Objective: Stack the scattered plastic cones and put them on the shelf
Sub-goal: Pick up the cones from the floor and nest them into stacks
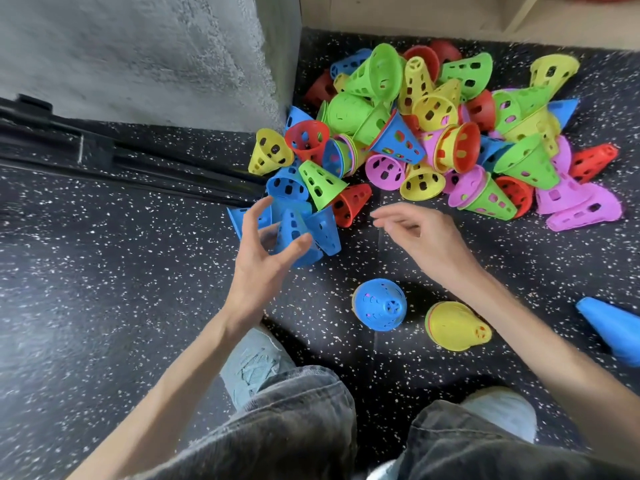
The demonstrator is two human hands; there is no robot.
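- Black rubber floor (104,289) fills most of the view, flecked all over with white specks.
- Up top left, a rough grey concrete wall (138,53) ends in a corner.
- Along its foot, a black metal track (104,150) runs at a slant.
- Far top right, pale wooden furniture (450,15) meets the floor.
- Light is bright and even.

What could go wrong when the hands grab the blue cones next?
The left hand is spread open over a loose cluster of blue cones lying at mixed angles, so it may catch only one and knock the others away.

The green cone and red cone lean close by and might tumble.

The upright blue stack and yellow stack stand under the right forearm and could be toppled.
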